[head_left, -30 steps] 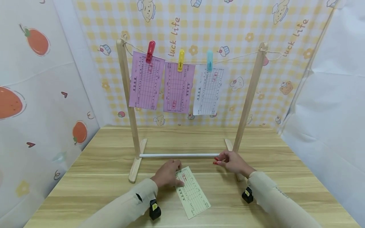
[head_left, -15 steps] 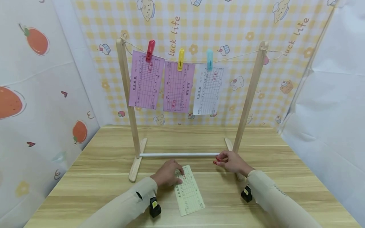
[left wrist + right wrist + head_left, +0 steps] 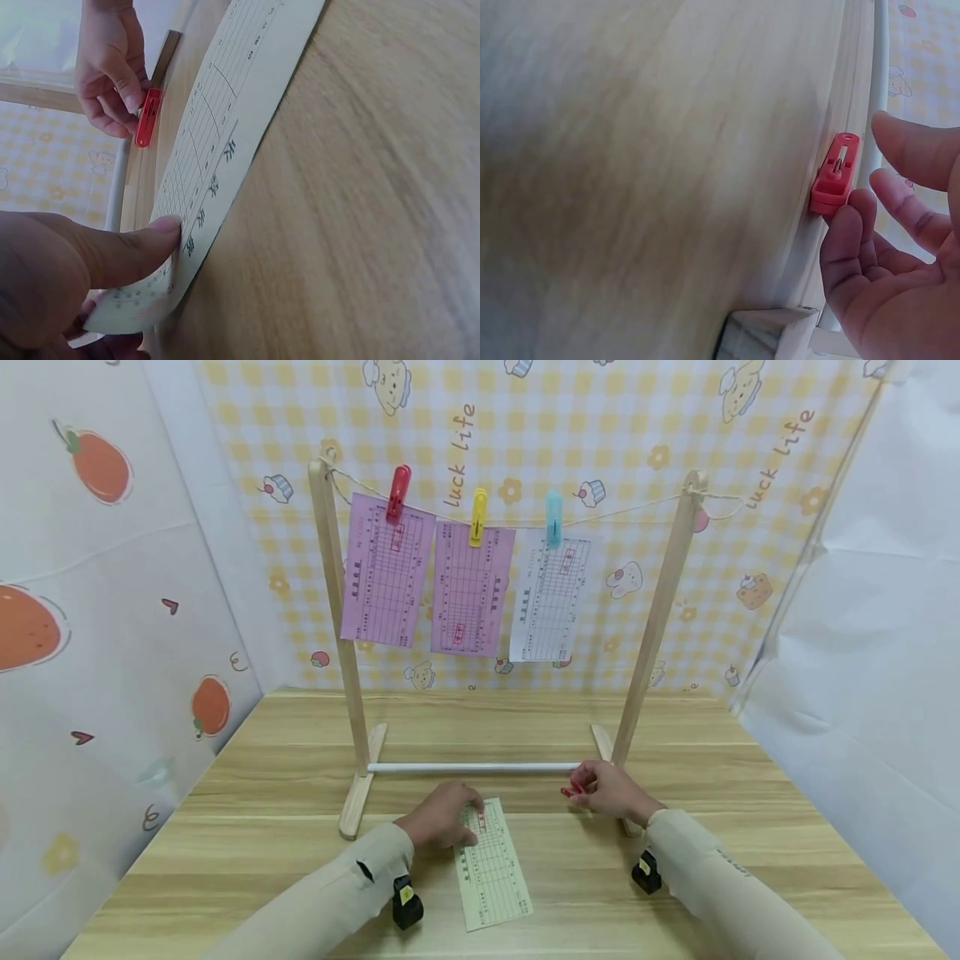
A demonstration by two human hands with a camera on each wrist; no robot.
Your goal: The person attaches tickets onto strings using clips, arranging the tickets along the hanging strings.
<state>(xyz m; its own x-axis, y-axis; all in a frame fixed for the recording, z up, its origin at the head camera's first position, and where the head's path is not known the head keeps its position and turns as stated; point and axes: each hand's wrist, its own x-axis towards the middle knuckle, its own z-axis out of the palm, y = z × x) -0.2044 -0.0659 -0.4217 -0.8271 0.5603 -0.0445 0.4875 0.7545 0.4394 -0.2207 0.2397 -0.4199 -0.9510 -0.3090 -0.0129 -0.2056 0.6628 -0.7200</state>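
Note:
My left hand (image 3: 447, 817) pinches the top end of a pale yellow-green printed slip (image 3: 495, 877). In the left wrist view, the thumb presses on the slip's face while fingers lie under its curled end. At the right, my right hand (image 3: 611, 791) holds a red clothespin (image 3: 835, 176) at its fingertips, just above the table near the stand's right foot. Overhead on a string, a red clothespin (image 3: 399, 493) and a yellow clothespin (image 3: 477, 517) hold two pink slips (image 3: 386, 577), and a light blue clothespin (image 3: 553, 518) holds a white slip (image 3: 551, 602).
A wooden stand has a left post (image 3: 337, 627) and a right post (image 3: 656, 627), joined low down by a white rod (image 3: 472, 767). The string (image 3: 622, 512) sags between the post tops. A checkered backdrop (image 3: 480, 435) hangs behind the wooden table (image 3: 277, 877).
The yellow-green slip's near end has swung to the left, so it lies straighter under my left hand. The red clothespin has turned slightly in my right hand's fingers.

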